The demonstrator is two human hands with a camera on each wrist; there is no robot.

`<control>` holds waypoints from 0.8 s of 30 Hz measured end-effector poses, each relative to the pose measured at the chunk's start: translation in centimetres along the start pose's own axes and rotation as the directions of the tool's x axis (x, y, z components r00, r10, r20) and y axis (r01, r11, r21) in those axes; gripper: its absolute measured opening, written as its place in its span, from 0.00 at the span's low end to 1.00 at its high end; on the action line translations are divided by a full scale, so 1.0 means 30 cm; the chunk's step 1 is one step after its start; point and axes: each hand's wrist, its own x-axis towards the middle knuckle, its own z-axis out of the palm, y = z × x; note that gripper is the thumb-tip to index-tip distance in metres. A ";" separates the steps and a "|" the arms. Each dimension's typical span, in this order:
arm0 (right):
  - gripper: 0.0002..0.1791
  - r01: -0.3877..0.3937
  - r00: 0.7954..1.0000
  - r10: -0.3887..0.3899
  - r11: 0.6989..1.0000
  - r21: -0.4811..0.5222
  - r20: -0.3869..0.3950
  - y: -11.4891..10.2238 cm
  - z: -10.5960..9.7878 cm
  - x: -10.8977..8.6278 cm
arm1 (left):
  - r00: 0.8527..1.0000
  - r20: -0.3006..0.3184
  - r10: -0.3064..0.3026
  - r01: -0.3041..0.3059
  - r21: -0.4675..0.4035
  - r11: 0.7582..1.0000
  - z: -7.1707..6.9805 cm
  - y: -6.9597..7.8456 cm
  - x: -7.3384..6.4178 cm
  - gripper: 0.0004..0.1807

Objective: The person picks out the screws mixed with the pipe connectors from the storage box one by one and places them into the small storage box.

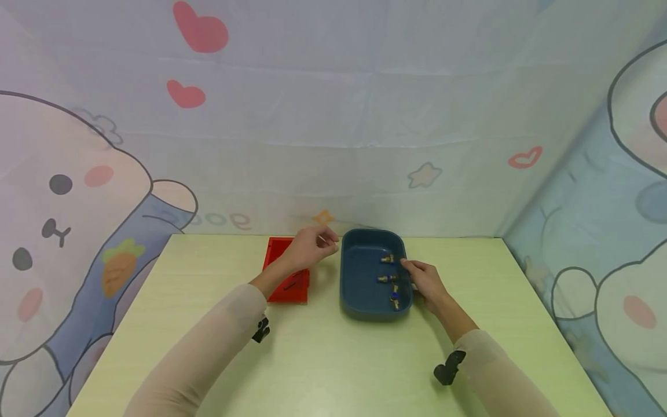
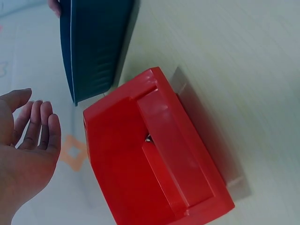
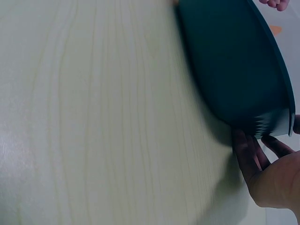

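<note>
A dark blue basin (image 1: 359,284) stands on the table, with several small brass valves (image 1: 387,279) with blue handles lying along its right side. My right hand (image 1: 426,282) grips the basin's right rim, thumb on top; in the right wrist view its fingers (image 3: 248,152) reach to the underside. My left hand (image 1: 310,248) hovers over the far right part of a red bin (image 1: 286,296), just left of the basin. In the left wrist view the left hand (image 2: 30,145) holds nothing, its fingers loosely bent and thumb apart from them.
The red bin (image 2: 122,164) sits left of the basin, a small dark piece showing in it. Behind the pale wooden table (image 1: 323,365) hangs a printed cloth (image 1: 365,145) with cartoon figures. Black wrist mounts (image 1: 449,368) stick out near both sleeves.
</note>
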 end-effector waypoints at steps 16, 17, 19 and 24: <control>0.33 0.007 1.000 -0.007 1.000 0.008 -0.006 0.002 -0.001 0.001 | 0.998 0.044 0.037 -0.035 -0.033 0.999 0.080 0.028 0.036 0.11; 0.33 0.008 1.000 -0.008 1.000 0.009 -0.006 0.002 -0.002 0.002 | 0.998 0.045 0.040 -0.039 -0.038 0.999 0.086 0.031 0.039 0.11; 0.33 0.009 1.000 -0.009 1.000 0.011 -0.010 0.003 -0.002 0.002 | 0.998 0.047 0.050 -0.048 -0.044 0.998 0.098 0.039 0.046 0.11; 0.34 0.006 1.000 -0.006 1.000 0.010 -0.013 0.003 -0.001 0.004 | 0.996 0.047 0.073 -0.071 -0.041 0.997 0.130 0.055 0.058 0.12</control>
